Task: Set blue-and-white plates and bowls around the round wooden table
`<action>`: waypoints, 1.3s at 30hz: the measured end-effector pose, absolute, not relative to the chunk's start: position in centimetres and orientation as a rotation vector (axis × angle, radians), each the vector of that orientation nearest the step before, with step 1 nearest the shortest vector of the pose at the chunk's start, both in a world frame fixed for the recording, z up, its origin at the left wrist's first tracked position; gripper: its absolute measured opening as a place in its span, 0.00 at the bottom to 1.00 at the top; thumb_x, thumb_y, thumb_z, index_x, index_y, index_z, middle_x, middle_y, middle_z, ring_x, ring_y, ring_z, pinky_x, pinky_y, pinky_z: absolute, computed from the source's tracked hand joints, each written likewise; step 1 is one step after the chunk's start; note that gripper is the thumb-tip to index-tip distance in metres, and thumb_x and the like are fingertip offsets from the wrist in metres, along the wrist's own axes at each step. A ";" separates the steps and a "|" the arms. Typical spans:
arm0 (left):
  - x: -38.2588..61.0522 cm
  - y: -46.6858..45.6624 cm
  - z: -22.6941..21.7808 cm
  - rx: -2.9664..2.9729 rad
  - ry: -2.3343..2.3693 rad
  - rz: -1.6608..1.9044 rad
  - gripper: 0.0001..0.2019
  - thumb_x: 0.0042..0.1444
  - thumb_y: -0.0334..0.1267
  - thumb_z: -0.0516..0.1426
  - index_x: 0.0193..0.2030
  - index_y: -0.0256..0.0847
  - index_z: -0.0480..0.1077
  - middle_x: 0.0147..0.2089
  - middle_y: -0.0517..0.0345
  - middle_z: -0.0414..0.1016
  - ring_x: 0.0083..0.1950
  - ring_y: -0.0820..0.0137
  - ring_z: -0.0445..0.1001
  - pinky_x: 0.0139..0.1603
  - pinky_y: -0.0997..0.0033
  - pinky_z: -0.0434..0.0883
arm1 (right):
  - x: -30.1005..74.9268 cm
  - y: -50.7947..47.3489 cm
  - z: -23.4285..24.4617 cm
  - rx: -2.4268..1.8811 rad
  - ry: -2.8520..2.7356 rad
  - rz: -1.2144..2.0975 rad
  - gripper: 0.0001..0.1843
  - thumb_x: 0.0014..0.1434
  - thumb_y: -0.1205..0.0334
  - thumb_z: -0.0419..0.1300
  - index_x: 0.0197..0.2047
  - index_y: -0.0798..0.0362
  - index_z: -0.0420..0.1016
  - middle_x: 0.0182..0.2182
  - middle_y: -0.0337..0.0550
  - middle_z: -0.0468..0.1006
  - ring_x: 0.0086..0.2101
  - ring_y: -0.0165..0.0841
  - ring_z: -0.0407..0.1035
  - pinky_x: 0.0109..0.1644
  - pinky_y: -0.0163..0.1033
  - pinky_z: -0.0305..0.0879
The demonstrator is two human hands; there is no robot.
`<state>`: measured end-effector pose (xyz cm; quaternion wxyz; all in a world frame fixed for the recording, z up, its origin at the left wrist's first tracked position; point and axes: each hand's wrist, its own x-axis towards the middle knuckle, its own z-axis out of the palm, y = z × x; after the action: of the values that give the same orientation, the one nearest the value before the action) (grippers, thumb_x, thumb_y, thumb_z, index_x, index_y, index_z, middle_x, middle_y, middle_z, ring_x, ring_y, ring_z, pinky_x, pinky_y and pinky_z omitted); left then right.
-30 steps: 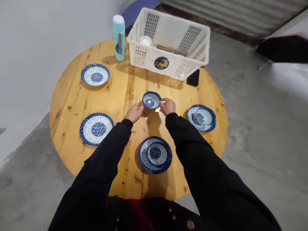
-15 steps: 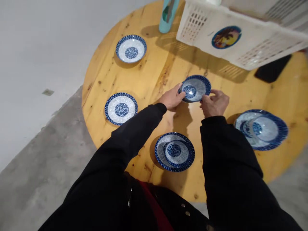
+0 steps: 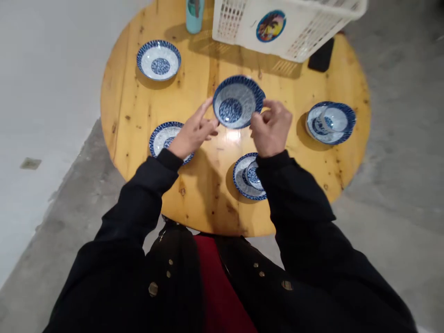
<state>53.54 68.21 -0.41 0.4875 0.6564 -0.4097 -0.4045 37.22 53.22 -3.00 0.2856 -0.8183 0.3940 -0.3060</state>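
A small blue and white bowl [image 3: 236,101] is lifted above the round wooden table [image 3: 208,194], tilted toward me. My left hand [image 3: 193,133] pinches its left rim and my right hand [image 3: 271,127] grips its right rim. Below my right wrist a plate with a bowl on it [image 3: 247,178] is partly hidden by my sleeve. A bare plate [image 3: 162,137] lies under my left hand, half covered by it.
Another bare plate [image 3: 158,60] sits at the far left. A plate with a bowl [image 3: 330,121] stands at the right. A white plastic basket [image 3: 305,27], a teal bottle [image 3: 194,16] and a black phone [image 3: 321,54] are at the table's far side. Concrete floor surrounds the table.
Both hands have raised the bowl off the table and brought it closer to me. The view has shifted, so the basket and bottle now sit at the top edge.
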 end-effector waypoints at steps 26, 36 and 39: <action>62.6 90.3 -6.1 1.629 -0.834 -1.251 0.36 0.63 0.48 0.54 0.72 0.34 0.50 0.32 0.59 0.70 0.41 0.65 0.76 0.50 0.63 0.76 | 46.5 81.0 -8.4 -1.819 1.473 -0.731 0.19 0.54 0.54 0.51 0.46 0.53 0.70 0.17 0.32 0.66 0.21 0.34 0.65 0.32 0.37 0.60; 68.9 83.0 -8.4 1.689 -1.091 -1.339 0.30 0.64 0.43 0.52 0.71 0.33 0.56 0.37 0.57 0.77 0.41 0.69 0.78 0.49 0.68 0.74 | 50.4 77.4 -11.0 -1.612 1.662 -0.739 0.20 0.54 0.55 0.51 0.48 0.54 0.69 0.18 0.30 0.64 0.22 0.33 0.64 0.34 0.37 0.62; 70.9 80.5 -9.1 1.670 -1.200 -1.402 0.29 0.64 0.43 0.51 0.70 0.33 0.59 0.37 0.54 0.79 0.41 0.66 0.80 0.51 0.68 0.74 | 51.5 76.8 -11.9 -1.535 1.756 -0.728 0.22 0.53 0.55 0.51 0.49 0.55 0.69 0.18 0.30 0.64 0.22 0.33 0.64 0.33 0.37 0.62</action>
<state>70.93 80.49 -9.14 0.3207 0.6355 -0.4566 -0.5337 51.53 76.81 -11.87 0.3420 -0.5903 0.6754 -0.2800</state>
